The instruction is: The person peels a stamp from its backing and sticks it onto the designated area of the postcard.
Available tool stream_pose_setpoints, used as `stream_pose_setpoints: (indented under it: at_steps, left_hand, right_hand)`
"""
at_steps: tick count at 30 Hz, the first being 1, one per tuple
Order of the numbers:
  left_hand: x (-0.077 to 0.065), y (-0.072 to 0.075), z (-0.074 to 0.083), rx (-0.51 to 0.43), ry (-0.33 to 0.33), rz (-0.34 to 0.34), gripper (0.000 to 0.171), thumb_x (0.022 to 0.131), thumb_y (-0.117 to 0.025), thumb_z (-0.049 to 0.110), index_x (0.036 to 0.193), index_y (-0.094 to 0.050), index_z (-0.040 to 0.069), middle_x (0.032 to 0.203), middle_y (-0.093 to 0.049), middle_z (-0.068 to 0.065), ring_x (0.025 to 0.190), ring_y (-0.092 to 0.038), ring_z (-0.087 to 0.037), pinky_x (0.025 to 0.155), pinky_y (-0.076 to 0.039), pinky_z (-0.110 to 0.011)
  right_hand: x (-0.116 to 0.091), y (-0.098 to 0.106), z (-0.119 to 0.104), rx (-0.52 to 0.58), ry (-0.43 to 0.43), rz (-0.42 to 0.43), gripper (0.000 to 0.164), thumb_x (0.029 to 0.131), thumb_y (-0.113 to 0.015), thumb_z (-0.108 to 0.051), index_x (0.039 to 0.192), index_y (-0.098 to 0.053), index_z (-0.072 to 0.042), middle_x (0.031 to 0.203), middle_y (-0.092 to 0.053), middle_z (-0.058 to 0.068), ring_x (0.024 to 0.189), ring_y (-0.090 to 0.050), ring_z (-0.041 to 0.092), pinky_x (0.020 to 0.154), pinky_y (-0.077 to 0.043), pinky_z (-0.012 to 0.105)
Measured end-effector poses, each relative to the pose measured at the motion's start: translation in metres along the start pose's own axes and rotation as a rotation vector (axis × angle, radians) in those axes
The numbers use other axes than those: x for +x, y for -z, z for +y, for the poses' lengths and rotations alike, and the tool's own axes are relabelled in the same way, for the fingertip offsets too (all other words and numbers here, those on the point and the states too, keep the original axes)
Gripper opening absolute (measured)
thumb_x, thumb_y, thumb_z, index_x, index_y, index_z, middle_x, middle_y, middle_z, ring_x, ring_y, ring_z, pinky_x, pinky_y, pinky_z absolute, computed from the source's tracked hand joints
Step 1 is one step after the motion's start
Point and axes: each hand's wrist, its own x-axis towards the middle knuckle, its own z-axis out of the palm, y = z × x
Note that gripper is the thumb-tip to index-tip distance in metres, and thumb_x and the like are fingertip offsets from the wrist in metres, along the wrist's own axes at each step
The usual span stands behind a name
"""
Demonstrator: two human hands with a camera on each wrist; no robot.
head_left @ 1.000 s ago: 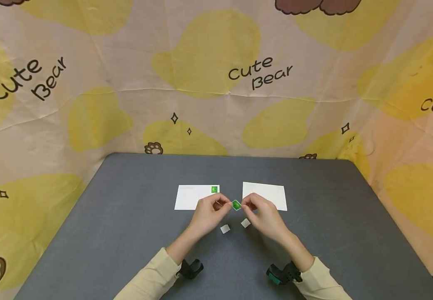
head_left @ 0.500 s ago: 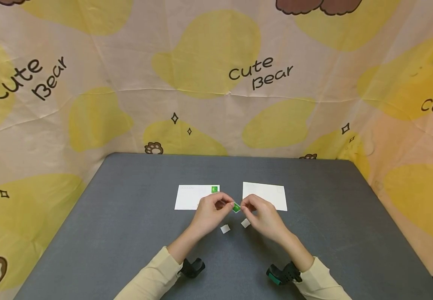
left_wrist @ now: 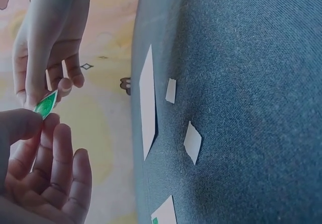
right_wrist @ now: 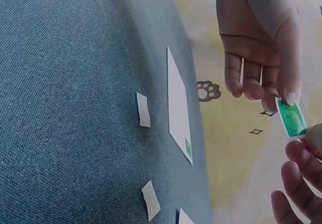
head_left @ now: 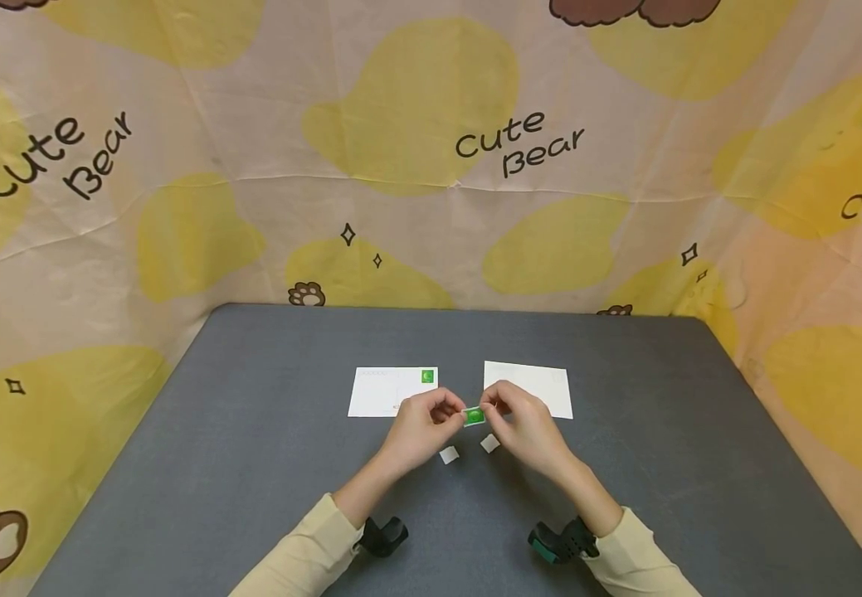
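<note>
A small green stamp (head_left: 474,416) with a white border is held in the air between both hands. My left hand (head_left: 417,429) pinches its left edge between thumb and forefinger. At the opposite edge, the thumb and forefinger of my right hand (head_left: 529,427) pinch it too. The right wrist view shows the face of the stamp (right_wrist: 290,117) with a pale round design. Behind the left hand lies a white envelope (head_left: 378,391) bearing a similar green stamp (head_left: 427,376) at its upper right corner. Another white envelope (head_left: 550,390) lies partly hidden behind the right hand.
Two small white paper pieces, one on the left (head_left: 449,455) and one on the right (head_left: 489,444), lie on the grey table (head_left: 289,464) below the hands. A patterned cloth (head_left: 408,108) hangs behind the table's far edge.
The stamp has turned from a diamond-like tilt to nearly level, with more of its green face showing between the fingertips. Both hands have shifted only slightly; the envelopes and paper pieces stay put.
</note>
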Motion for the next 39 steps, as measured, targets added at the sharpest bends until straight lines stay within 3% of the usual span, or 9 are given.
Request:
stream_pose_setpoints:
  at_steps: [14, 19, 28, 39]
  left_hand:
    - [-0.0018, -0.0032, 0.0023, 0.005, -0.005, -0.071, 0.003, 0.080, -0.064, 0.006, 0.082, -0.065, 0.005, 0.073, -0.065, 0.000, 0.063, -0.058, -0.005, 0.055, -0.047, -0.019]
    - [-0.0021, -0.0030, 0.0023, 0.008, -0.001, -0.049, 0.005, 0.082, -0.063, 0.008, 0.082, -0.066, 0.004, 0.073, -0.065, 0.000, 0.062, -0.057, -0.004, 0.054, -0.047, -0.019]
    - [0.0004, -0.0016, -0.0003, -0.038, 0.064, 0.031, 0.005, 0.082, -0.063, 0.011, 0.081, -0.066, 0.007, 0.070, -0.065, 0.002, 0.060, -0.058, -0.005, 0.052, -0.045, -0.019]
    - [-0.0004, -0.0022, 0.0019, -0.069, 0.087, 0.020, 0.005, 0.083, -0.062, 0.008, 0.080, -0.066, 0.007, 0.068, -0.064, -0.003, 0.059, -0.059, -0.013, 0.047, -0.040, -0.017]
  right_hand:
    - [0.0029, 0.0015, -0.0034, 0.022, 0.004, -0.015, 0.010, 0.083, -0.061, -0.004, 0.082, -0.057, -0.013, 0.077, -0.055, -0.010, 0.069, -0.053, 0.002, 0.064, -0.051, 0.025]
    - [0.0028, 0.0016, -0.0044, 0.027, -0.007, -0.012, 0.012, 0.081, -0.064, -0.002, 0.083, -0.058, -0.012, 0.076, -0.055, -0.010, 0.069, -0.052, 0.002, 0.063, -0.051, 0.026]
    - [-0.0017, 0.0021, -0.0002, 0.009, -0.024, -0.007, 0.007, 0.082, -0.064, -0.005, 0.083, -0.060, -0.012, 0.076, -0.055, -0.009, 0.068, -0.051, 0.002, 0.062, -0.052, 0.029]
    - [-0.0040, 0.0041, 0.0011, 0.005, -0.031, -0.017, 0.006, 0.088, -0.058, -0.014, 0.082, -0.060, -0.013, 0.076, -0.054, -0.009, 0.069, -0.052, 0.003, 0.063, -0.052, 0.030]
